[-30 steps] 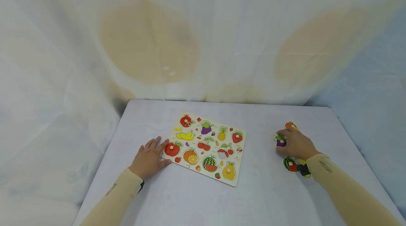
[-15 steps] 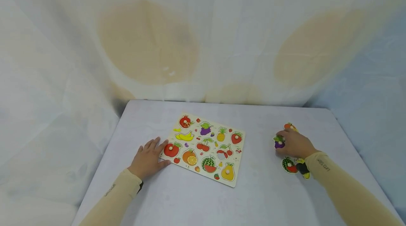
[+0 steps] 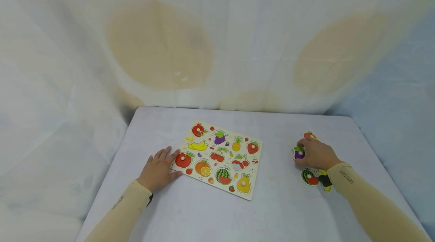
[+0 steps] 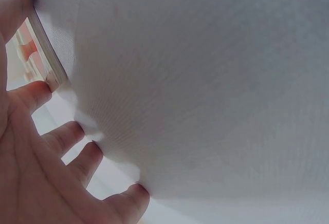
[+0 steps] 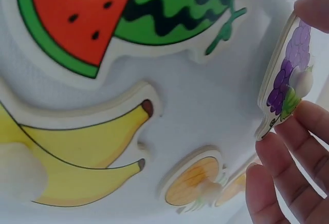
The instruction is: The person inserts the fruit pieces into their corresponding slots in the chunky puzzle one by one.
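Head view: the right hand (image 3: 316, 154) pinches the grape piece (image 3: 298, 153) near the watermelon piece (image 3: 309, 177); the left hand (image 3: 158, 171), fingers spread, touches the puzzle board (image 3: 245, 151).

White surface (image 3: 272, 211) in this room
Puzzle board (image 3: 205, 154) left of centre; watermelon piece (image 3: 309, 177), banana piece (image 5: 103, 136) right; orange piece (image 3: 309, 135) farther off.

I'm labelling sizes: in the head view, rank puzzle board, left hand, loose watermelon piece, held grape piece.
Puzzle board
Left hand
Loose watermelon piece, held grape piece: unsure; the latter is partly hidden
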